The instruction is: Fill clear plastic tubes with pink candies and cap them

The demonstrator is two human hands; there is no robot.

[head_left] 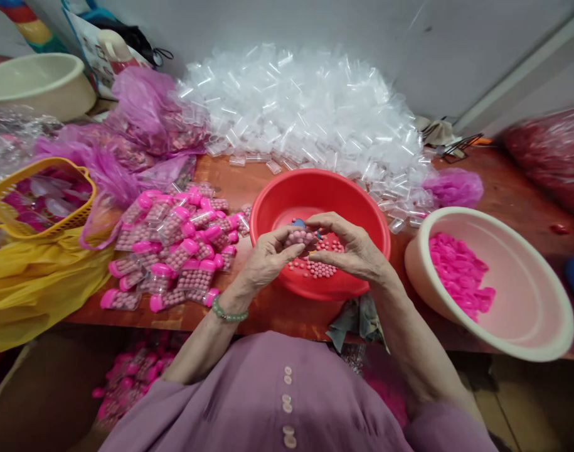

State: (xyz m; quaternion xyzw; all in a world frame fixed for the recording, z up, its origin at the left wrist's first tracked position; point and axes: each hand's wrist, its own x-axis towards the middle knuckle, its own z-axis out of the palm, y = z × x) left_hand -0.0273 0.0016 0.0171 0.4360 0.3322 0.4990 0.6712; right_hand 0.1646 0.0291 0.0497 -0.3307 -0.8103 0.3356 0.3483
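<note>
Over a red plastic basin (263, 216), my left hand (270, 252) grips a small clear bottle filled with pink beads (300, 236) between thumb and fingers. My right hand (350, 245) curves beside the bottle's right end, thumb and fingers apart; whether its fingertips touch the bottle I cannot tell. Loose pink beads (322, 269) lie in the bottom of the basin. A small blue item (298, 222) shows just behind the bottle, mostly hidden. To the left is a heap of filled bottles with bright pink caps (174, 251).
Clear empty bottles (296, 107) are piled high along the wall. A cream basin (526, 301) at the right holds pink caps (460, 273). At the left are a yellow basket (74, 223), a yellow bag (37, 282) and purple bags (145, 100). A cloth (357, 323) hangs at the front edge.
</note>
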